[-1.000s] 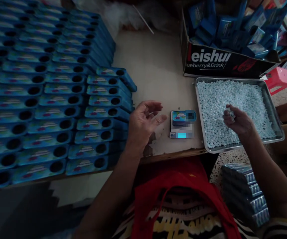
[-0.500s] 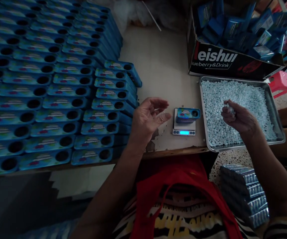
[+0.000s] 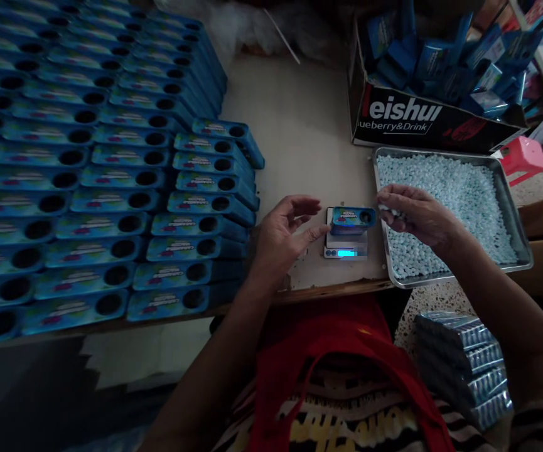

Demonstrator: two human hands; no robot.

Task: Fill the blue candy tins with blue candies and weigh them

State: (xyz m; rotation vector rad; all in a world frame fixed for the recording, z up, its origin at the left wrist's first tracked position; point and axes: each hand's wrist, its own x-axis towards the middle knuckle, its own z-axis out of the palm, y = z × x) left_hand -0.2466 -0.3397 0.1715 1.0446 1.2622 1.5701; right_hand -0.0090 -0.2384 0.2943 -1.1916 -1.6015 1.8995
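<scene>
A blue tin (image 3: 346, 218) with a round hole at its right end rests on a small digital scale (image 3: 334, 246), whose display is lit. Just left of the tin is my left hand (image 3: 286, 229), fingers apart and holding nothing. My right hand (image 3: 412, 213) is pinched around some pale candies (image 3: 387, 209) beside the tin's hole, over the left rim of a metal tray (image 3: 386, 242). Small pale blue candies (image 3: 459, 213) fill that tray.
Rows of blue tins (image 3: 125, 201) with holes cover the table's left side. A black carton (image 3: 417, 119) of blue packs stands behind the tray. Shrink-wrapped packs (image 3: 464, 364) are stacked on the floor at right. A pink stool (image 3: 523, 155) stands beyond the tray.
My right hand has moved left from over the middle of the tray to beside the tin, carrying candies. My left hand has come slightly closer to the tin.
</scene>
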